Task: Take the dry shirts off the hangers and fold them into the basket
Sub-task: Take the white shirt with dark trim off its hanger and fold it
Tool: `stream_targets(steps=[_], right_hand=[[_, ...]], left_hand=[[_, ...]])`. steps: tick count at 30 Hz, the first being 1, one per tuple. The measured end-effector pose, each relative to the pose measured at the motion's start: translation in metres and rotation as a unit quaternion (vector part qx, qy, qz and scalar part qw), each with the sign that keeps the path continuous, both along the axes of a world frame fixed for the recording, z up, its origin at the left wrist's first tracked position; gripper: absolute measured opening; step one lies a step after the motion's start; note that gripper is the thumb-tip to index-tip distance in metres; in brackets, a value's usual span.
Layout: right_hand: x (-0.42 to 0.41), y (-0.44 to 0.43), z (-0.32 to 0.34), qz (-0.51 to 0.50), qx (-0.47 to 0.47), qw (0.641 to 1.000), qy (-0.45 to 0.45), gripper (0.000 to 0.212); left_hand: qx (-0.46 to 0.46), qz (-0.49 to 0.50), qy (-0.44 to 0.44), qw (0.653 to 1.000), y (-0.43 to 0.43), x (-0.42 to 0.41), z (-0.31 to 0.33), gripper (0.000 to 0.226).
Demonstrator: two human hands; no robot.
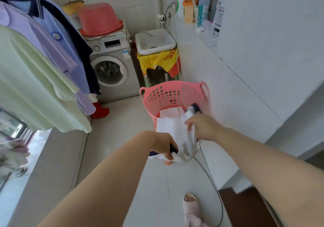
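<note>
L hand (164,145), R hand (203,127): grips tight on white shirt (175,130); over basket (175,82) rim

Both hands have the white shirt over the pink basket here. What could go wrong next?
The white shirt looks bunched between the left hand and right hand, so it may land crumpled, not folded. Its lower end seems to hang outside the near side of the pink basket and could drop on the floor. A black cable runs past the slippered foot: a possible trip.
</note>
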State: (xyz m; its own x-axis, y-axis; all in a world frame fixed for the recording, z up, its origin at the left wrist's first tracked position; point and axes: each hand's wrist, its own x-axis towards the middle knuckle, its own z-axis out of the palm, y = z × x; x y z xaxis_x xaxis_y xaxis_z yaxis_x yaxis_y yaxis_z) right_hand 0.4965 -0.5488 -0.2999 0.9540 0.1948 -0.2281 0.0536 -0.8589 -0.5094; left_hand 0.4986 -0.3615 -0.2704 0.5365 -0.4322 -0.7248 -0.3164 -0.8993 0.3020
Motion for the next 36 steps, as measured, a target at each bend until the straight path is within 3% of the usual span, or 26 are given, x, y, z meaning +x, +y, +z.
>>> stream_targets(steps=[2,4,6,8,10,13,15,16,18,20,21,24,27,30,32,36], right_hand=[[0.007,0.028,0.007,0.021,0.126,0.989,0.080,0.058],[0.016,0.034,0.001,-0.047,0.211,0.973,0.076,0.063],[0.023,0.022,-0.004,-0.065,0.164,0.982,0.062,0.064],[0.027,0.010,-0.002,0.014,0.027,0.994,0.109,0.056],[0.026,0.006,0.004,0.080,-0.038,0.982,0.169,0.065],[0.031,0.009,0.001,0.136,-0.075,0.980,0.123,0.087],[0.042,0.010,-0.016,0.111,-0.016,0.988,0.109,0.067],[0.046,0.009,-0.022,0.077,0.013,0.988,0.130,0.054],[0.055,0.004,-0.029,-0.009,0.079,0.980,0.184,0.043],[0.062,-0.004,-0.037,-0.059,0.137,0.961,0.234,0.043],[0.068,-0.009,-0.041,-0.066,0.151,0.953,0.253,0.043],[0.080,-0.018,-0.041,-0.069,0.164,0.939,0.294,0.048],[0.096,-0.022,-0.042,-0.102,0.202,0.923,0.311,0.030],[0.114,-0.029,-0.050,-0.139,0.271,0.900,0.312,0.057],[0.125,-0.032,-0.051,-0.175,0.302,0.885,0.308,0.064],[0.125,-0.035,-0.051,-0.199,0.249,0.893,0.316,0.035]], left_hand=[[0.016,-0.013,0.005,1.000,0.001,0.007,0.005,0.042],[0.015,0.001,0.011,1.000,0.005,0.016,0.012,0.044],[0.014,0.027,0.013,0.999,0.013,0.027,0.016,0.045],[-0.001,0.066,0.028,0.997,0.021,0.041,0.019,0.043],[-0.036,0.104,0.052,0.993,0.025,0.053,0.023,0.036],[-0.097,0.141,0.105,0.980,0.023,0.073,0.033,0.025],[-0.135,0.169,0.135,0.967,0.016,0.087,0.043,0.024],[-0.161,0.192,0.123,0.960,0.012,0.094,0.047,0.025],[-0.227,0.253,-0.006,0.940,0.004,0.117,0.043,0.033],[-0.285,0.347,-0.156,0.880,0.000,0.130,0.029,0.049],[-0.296,0.392,-0.172,0.854,-0.003,0.131,0.019,0.055],[-0.264,0.446,-0.062,0.853,-0.013,0.113,-0.010,0.056],[-0.214,0.532,0.028,0.819,-0.023,0.107,-0.048,0.075],[-0.212,0.606,0.082,0.762,-0.022,0.114,-0.075,0.082],[-0.250,0.624,0.093,0.735,-0.017,0.121,-0.083,0.072],[-0.236,0.608,-0.003,0.758,-0.008,0.133,-0.094,0.027]])
